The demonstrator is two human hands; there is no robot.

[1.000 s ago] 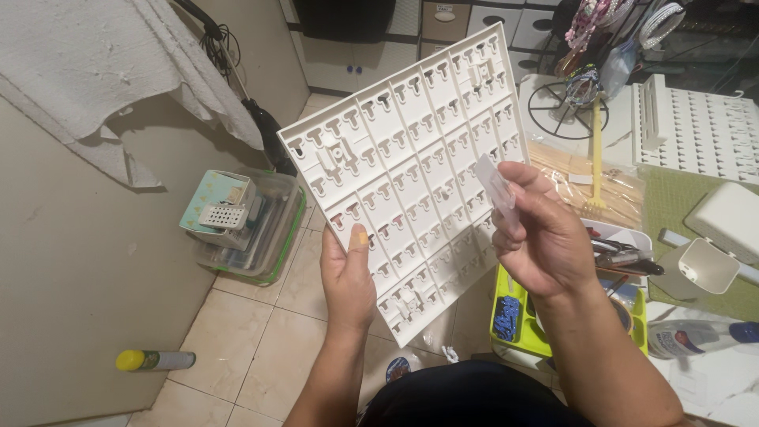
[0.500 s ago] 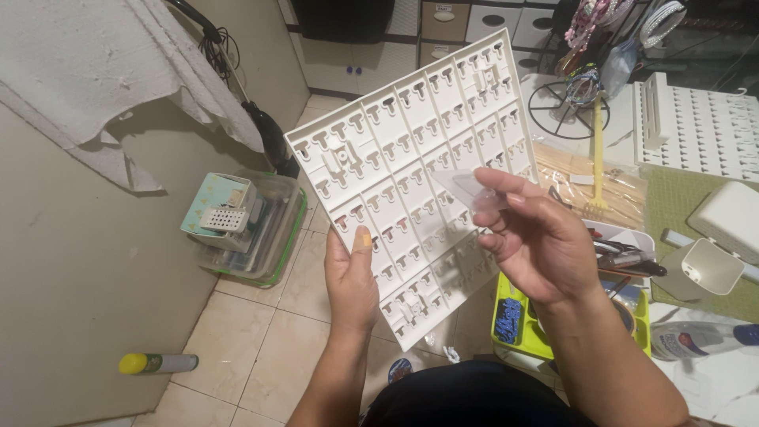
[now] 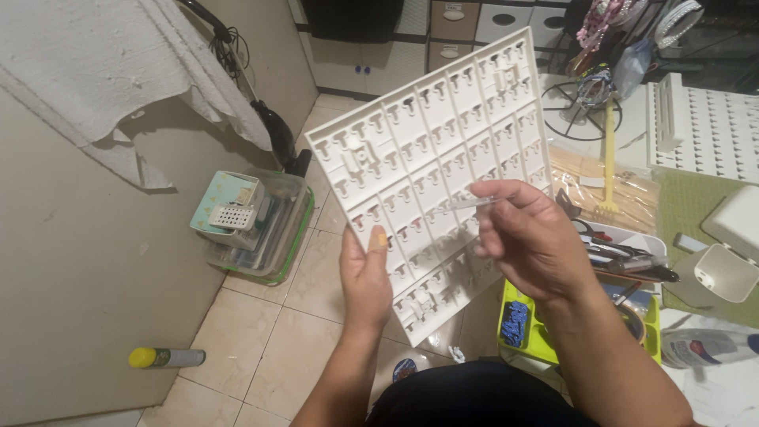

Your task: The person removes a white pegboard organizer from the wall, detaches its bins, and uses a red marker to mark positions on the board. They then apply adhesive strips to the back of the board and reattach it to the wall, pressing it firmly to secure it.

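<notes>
Left hand [image 3: 365, 273] grips the lower edge of a white slotted plastic panel [image 3: 431, 170], thumb pressed on its face — the panel is tilted up over the tiled floor [image 3: 261, 348]. Right hand [image 3: 528, 237] pinches a small clear strip [image 3: 474, 203] between its fingertips, just in front of the panel's middle rows. Below the wrist sits a lime-green tray [image 3: 538, 340] on the bench; stacked clear containers [image 3: 257, 225] and a yellow-capped tube [image 3: 166, 357] lie on the floor.
</notes>
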